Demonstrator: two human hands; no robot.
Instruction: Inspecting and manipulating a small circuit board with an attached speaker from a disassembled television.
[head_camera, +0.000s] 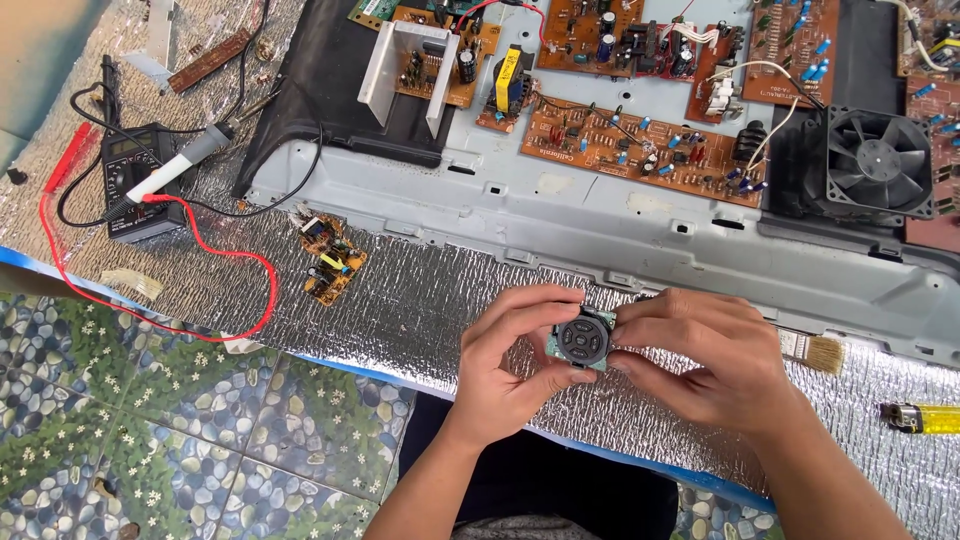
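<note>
i'm watching both hands, left hand (505, 355) and right hand (700, 355), pinching a small round dark-grey button pad on a green board (582, 341), its edges hidden by fingers, over crinkled silver foil matting (420, 300)

This is looking like a small electronics repair bench, probably set up at home. An opened grey metal chassis (600, 215) is lying across the top of the frame with orange circuit boards (640, 140) and a black cooling fan (878, 160) showing inside. At the upper left a multimeter (135, 180) and a soldering iron (185, 160) are resting on silver foil matting (420, 300). Pebble-patterned floor tiles (180, 430) are showing at the lower left.
</note>
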